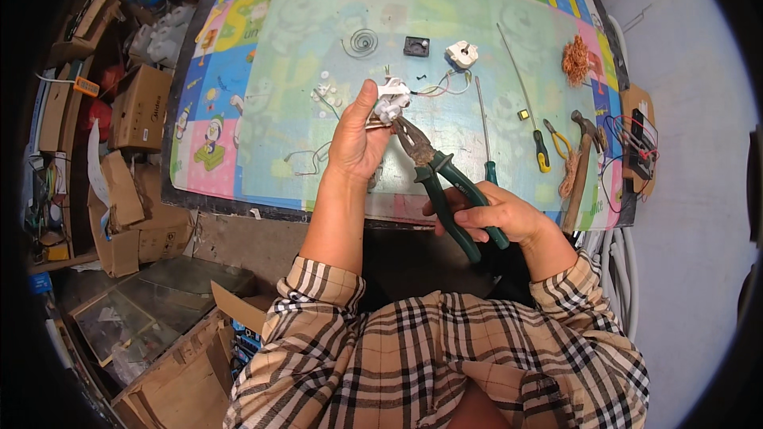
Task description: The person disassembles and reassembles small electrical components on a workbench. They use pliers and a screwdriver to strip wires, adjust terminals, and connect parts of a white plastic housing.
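Note:
My left hand [355, 137] is closed around a small white plastic part with metal pieces [391, 101], held up above the near half of the table. Green-handled pliers [439, 171] are gripped in my right hand [509, 214], its fingers about the handles. Their metal jaws reach up to the underside of the white part; whether they bite on it I cannot tell. Just beyond lie a coiled wire spiral [362, 43], a small black square part [416, 46] and a white plastic housing [462, 53] with thin wires. Small white pieces [326, 95] are scattered left of my left hand.
To the right lie a long screwdriver [540, 143], another screwdriver [489, 167], yellow-handled pliers [561, 139], a hammer [582, 159] and a copper wire bundle [575, 61]. A meter with leads [640, 144] sits at the table's right edge. Cardboard boxes [139, 107] stand at left.

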Motion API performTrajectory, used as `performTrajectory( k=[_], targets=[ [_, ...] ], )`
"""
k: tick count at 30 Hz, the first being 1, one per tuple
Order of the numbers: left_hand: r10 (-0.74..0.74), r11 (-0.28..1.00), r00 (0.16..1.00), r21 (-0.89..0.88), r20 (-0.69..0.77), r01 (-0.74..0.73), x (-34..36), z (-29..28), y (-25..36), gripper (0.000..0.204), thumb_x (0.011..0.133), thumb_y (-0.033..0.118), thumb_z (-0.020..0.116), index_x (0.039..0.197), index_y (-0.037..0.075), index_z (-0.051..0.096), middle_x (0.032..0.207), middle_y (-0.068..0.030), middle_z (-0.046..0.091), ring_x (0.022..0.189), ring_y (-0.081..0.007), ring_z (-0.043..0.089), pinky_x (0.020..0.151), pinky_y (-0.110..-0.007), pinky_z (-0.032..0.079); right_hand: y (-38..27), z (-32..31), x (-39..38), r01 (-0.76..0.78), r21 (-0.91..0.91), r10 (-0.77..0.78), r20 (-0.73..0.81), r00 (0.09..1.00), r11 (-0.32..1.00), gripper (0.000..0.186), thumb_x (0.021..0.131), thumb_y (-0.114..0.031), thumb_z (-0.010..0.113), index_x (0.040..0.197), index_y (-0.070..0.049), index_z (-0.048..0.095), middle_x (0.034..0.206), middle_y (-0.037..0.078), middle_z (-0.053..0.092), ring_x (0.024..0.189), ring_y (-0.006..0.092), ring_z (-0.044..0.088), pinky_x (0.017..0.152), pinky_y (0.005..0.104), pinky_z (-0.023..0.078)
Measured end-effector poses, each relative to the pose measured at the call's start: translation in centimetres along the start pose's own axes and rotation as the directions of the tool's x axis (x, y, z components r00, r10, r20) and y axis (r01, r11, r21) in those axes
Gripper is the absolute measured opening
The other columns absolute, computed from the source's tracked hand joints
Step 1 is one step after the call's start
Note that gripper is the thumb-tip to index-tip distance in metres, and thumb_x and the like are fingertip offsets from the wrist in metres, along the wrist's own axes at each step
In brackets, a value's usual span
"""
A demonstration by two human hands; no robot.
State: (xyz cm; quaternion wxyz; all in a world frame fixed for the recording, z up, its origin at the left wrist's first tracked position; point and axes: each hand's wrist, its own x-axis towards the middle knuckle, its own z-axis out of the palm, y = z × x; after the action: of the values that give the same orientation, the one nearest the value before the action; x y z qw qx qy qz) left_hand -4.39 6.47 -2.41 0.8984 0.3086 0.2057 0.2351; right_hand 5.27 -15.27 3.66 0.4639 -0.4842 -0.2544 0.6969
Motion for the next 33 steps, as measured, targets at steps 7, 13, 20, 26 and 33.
performTrajectory(
  k=[7, 13, 20, 26, 33],
  targets=[
    [0.016, 1.000, 0.999, -0.011, 0.046, -0.015, -0.1, 0.2, -0.1, 0.054, 0.090, 0.044, 0.063, 0.113, -0.005, 0.059, 0.107, -0.0121, 0.064, 0.100, -0.0199, 0.058, 0.090, -0.033, 0.043, 0.1, 0.0, -0.1, -0.020, 0.100, 0.016, 0.032, 0.999, 0.995, 0.037, 0.084, -0.016, 0.059, 0.115, 0.003, 0.061, 0.090, 0.007, 0.067, 0.054, 0.0051, 0.044, 0.049, 0.0197, 0.034],
    [-0.002, 0.999, 1.000, -0.039, 0.024, 0.003, -0.1, 0.3, -0.3, 0.055, 0.091, 0.045, 0.062, 0.114, -0.005, 0.058, 0.107, -0.0118, 0.063, 0.100, -0.0196, 0.058, 0.088, -0.033, 0.044, 0.1, 0.1, 0.0, 0.003, 0.145, -0.008, 0.038, 0.999, 0.989, 0.038, 0.085, -0.016, 0.057, 0.116, 0.006, 0.059, 0.090, 0.010, 0.067, 0.053, 0.0053, 0.045, 0.049, 0.0195, 0.035],
    [0.031, 0.999, 0.998, -0.018, 0.049, -0.030, -0.2, 0.3, -0.5, 0.056, 0.091, 0.046, 0.062, 0.114, -0.005, 0.058, 0.106, -0.0107, 0.063, 0.096, -0.0181, 0.056, 0.084, -0.031, 0.043, 1.1, -0.7, 0.3, -0.019, 0.311, -0.018, 0.114, 0.993, 0.950, 0.038, 0.088, -0.015, 0.053, 0.114, 0.012, 0.056, 0.091, 0.014, 0.068, 0.052, 0.0061, 0.048, 0.050, 0.0191, 0.037],
    [0.030, 0.999, 0.997, -0.017, 0.072, -0.029, -0.1, 0.0, -0.6, 0.058, 0.091, 0.046, 0.061, 0.116, -0.005, 0.057, 0.107, -0.0107, 0.062, 0.095, -0.0176, 0.056, 0.083, -0.030, 0.043, 1.7, 0.0, 0.4, -0.002, 0.383, 0.006, -0.008, 1.000, 0.924, 0.030, 0.089, -0.012, 0.056, 0.110, 0.008, 0.057, 0.098, 0.017, 0.065, 0.066, 0.0143, 0.056, 0.059, 0.0276, 0.048],
    [0.094, 0.995, 0.993, 0.018, 0.068, -0.096, -0.7, 1.2, 0.2, 0.055, 0.091, 0.044, 0.062, 0.117, -0.005, 0.057, 0.106, -0.0086, 0.062, 0.095, -0.0147, 0.055, 0.083, -0.029, 0.044, 1.0, 0.4, 0.2, -0.071, 0.113, 0.078, -0.056, 0.995, 0.991, 0.019, 0.087, -0.007, 0.057, 0.103, 0.003, 0.054, 0.086, 0.014, 0.061, 0.072, 0.0218, 0.058, 0.065, 0.0349, 0.047]
  ],
)
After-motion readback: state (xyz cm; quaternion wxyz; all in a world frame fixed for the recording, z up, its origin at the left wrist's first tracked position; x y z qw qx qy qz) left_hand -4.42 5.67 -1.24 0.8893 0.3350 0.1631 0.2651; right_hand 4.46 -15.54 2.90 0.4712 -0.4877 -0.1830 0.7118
